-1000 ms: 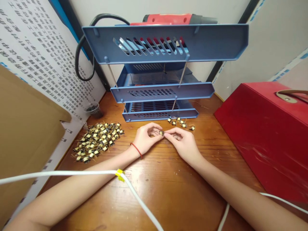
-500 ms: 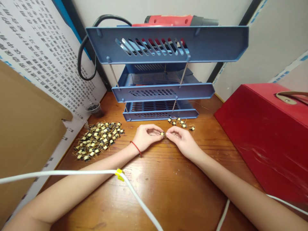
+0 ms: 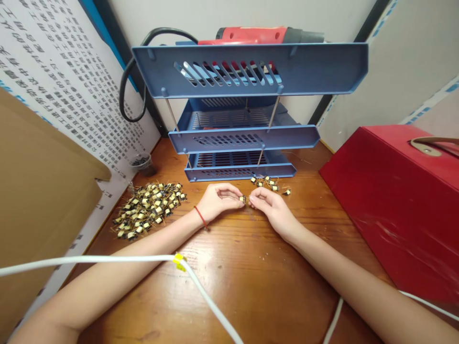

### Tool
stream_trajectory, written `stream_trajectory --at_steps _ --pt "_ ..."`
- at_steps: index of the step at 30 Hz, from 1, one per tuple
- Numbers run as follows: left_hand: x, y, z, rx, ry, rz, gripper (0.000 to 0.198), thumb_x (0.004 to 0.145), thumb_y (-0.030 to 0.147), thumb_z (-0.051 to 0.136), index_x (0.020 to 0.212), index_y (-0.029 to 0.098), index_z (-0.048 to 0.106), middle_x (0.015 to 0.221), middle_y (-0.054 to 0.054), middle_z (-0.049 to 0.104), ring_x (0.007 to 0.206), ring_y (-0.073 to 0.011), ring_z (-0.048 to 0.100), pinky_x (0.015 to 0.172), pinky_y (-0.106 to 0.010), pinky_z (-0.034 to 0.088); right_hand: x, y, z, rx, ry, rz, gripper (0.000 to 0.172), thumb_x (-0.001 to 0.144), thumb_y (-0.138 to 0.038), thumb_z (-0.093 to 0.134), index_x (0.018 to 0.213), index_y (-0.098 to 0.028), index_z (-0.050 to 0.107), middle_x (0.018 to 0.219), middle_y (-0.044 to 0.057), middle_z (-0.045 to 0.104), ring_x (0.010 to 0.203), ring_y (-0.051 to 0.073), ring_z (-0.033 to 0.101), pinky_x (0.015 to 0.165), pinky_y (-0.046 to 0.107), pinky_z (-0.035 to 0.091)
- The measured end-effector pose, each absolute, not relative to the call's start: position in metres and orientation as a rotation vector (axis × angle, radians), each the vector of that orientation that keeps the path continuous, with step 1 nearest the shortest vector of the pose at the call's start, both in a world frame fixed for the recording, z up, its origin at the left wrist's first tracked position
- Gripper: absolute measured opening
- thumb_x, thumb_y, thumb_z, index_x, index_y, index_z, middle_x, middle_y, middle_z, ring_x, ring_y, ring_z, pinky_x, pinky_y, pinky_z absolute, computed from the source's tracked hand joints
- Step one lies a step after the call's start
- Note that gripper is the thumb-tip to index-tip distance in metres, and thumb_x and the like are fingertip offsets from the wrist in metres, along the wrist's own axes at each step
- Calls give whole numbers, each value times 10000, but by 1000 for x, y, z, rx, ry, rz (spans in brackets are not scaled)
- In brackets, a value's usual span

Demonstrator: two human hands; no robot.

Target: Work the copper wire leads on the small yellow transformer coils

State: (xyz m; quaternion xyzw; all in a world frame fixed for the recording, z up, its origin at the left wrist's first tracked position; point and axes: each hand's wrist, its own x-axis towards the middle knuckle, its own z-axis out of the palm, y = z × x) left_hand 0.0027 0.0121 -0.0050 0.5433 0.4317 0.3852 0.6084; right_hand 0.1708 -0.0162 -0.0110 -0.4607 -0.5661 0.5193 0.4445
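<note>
Roughly midway across the wooden table [image 3: 251, 277], the left hand [image 3: 217, 203] and the right hand [image 3: 269, 209] meet fingertip to fingertip. Both are closed in a pinch on one small yellow-and-black component [image 3: 243, 199], held just above the table top between them; the other fingers of each hand are curled in. A red band [image 3: 201, 218] circles the left wrist. Just beyond the right hand, on the far side, lies a small cluster of like parts [image 3: 267, 181], touching the table and close to the front rim of the blue three-tier tray rack [image 3: 244, 172], which stands directly behind the hands and closes off the far side. On the rack's top tier rests a red heat gun [image 3: 256, 34], its black cord [image 3: 131, 98] looping down on the left. To the left of the left hand, well apart from it, a big pile of the same components [image 3: 150, 208] spreads over the table, with a small clear cup [image 3: 142, 163] of dark bits farther back beside a printed sheet [image 3: 60, 81] on the left wall. A cardboard flap [image 3: 43, 191] juts in at near left. A red case [image 3: 398, 191] takes up the right side. Nearest to the camera, a white cable [image 3: 107, 259] with a yellow tag [image 3: 178, 261] crosses in front of the left forearm.
</note>
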Motion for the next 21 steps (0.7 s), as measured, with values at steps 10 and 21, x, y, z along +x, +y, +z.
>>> stream_trajectory --at_steps 10,21 --pt "6 11 -6 1252 946 915 251 494 162 778 681 112 619 639 -8 660 591 -96 606 695 -252 509 165 -20 -13 -1129 -1267 1217 244 722 -419 620 783 -195 547 718 -4 551 659 124 527 635 261 438" --pt "7 11 -8 1280 952 889 253 503 173 773 696 101 627 638 -8 648 580 -92 593 671 -242 499 164 -22 -14 -1080 -1378 1221 109 751 -284 596 736 -184 554 717 -6 554 708 132 559 713 274 463"
